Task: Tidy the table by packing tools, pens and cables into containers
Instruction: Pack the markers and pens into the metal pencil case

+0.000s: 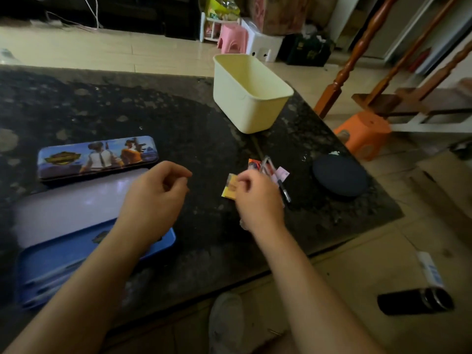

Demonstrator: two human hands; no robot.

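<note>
My right hand (258, 198) hovers over a small pile on the dark stone table (194, 139) and pinches a yellow card (229, 187). Behind its fingers lie an orange card (254, 164), a metal tool (267, 164), a pale pink slip (282, 174) and a black pen (284, 190). My left hand (155, 198) floats above the table with loosely curled fingers and holds nothing. Under my left arm an open blue pencil case (63, 261) shows its pale lid inside (71, 205). A closed printed tin case (97, 155) lies behind it. An empty cream plastic bin (249, 92) stands at the back.
A dark round pouch (339, 176) lies right of the pile. On the floor to the right are an orange stool (362, 134), wooden furniture legs (352, 60), a black cylinder (415, 301) and cardboard (444, 180). My shoe (226, 320) is below the table edge.
</note>
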